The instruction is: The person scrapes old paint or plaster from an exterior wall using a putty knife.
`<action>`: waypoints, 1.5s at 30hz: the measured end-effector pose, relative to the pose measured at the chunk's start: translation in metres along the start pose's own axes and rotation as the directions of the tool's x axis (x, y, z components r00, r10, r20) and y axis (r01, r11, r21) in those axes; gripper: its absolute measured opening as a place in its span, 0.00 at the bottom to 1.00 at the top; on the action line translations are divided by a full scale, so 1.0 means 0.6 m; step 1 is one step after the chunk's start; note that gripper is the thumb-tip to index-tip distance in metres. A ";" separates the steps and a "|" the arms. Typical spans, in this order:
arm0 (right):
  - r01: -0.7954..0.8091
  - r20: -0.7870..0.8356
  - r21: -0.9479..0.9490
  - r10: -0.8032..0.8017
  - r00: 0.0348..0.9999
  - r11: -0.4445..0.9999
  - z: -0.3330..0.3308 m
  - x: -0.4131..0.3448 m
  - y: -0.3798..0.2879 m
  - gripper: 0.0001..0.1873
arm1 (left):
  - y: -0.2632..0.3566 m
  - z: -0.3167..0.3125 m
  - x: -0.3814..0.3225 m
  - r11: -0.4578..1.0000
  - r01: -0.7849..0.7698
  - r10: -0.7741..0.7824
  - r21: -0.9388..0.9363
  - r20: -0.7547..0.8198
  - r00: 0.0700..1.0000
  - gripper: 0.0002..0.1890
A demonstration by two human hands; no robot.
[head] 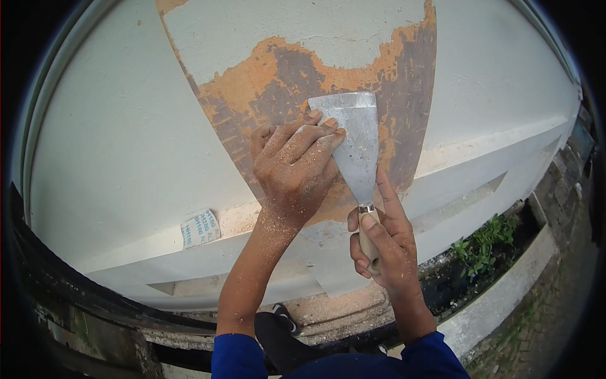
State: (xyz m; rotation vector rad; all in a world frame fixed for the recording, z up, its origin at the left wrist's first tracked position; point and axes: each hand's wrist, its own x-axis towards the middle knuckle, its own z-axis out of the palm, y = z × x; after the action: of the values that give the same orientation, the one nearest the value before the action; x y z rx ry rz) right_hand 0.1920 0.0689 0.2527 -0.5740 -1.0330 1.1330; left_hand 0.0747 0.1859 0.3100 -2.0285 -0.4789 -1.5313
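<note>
My right hand (pixel 390 237) grips the pale handle of a wide metal scraper (pixel 355 137), its thumb lying along the handle. The blade points up the wall, over a patch of bare brown and orange surface (pixel 293 76). From the left, my left hand (pixel 296 166) has its fingertips on the blade's face near the left edge; its thumb is mostly hidden. Pale dust and flakes cover the back of that hand and the wrist. Above the blade, light paint (pixel 293 23) still covers the surface, ending in a ragged edge.
A piece of printed-backed sandpaper (pixel 201 230) rests on the dusty ledge (pixel 236 220) at left. Lower down are another ledge and my shoe (pixel 286 320) on debris-strewn ground. Green plants (pixel 487 246) grow in a bed behind a low concrete kerb (pixel 511 289) at right.
</note>
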 end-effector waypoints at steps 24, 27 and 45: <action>-0.088 0.004 -0.028 0.088 0.996 0.996 -0.004 -0.017 0.020 0.34 | 0.001 -0.009 -0.036 0.999 0.036 -0.035 -0.025 0.059 0.998 0.11; -0.041 0.019 -0.022 0.041 0.999 0.999 0.007 -0.007 0.002 0.34 | -0.006 -0.009 -0.006 0.999 0.042 -0.042 0.002 -0.003 0.999 0.11; -0.102 0.010 -0.074 0.103 0.995 0.992 -0.007 -0.023 0.026 0.34 | 0.000 -0.008 -0.045 0.998 0.052 -0.051 -0.020 0.050 0.997 0.11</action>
State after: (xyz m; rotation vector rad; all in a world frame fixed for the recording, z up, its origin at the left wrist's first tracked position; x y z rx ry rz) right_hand 0.1877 0.0623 0.2327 -0.6857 -1.0701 1.1942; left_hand 0.0634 0.1840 0.2854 -2.0896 -0.5405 -1.5249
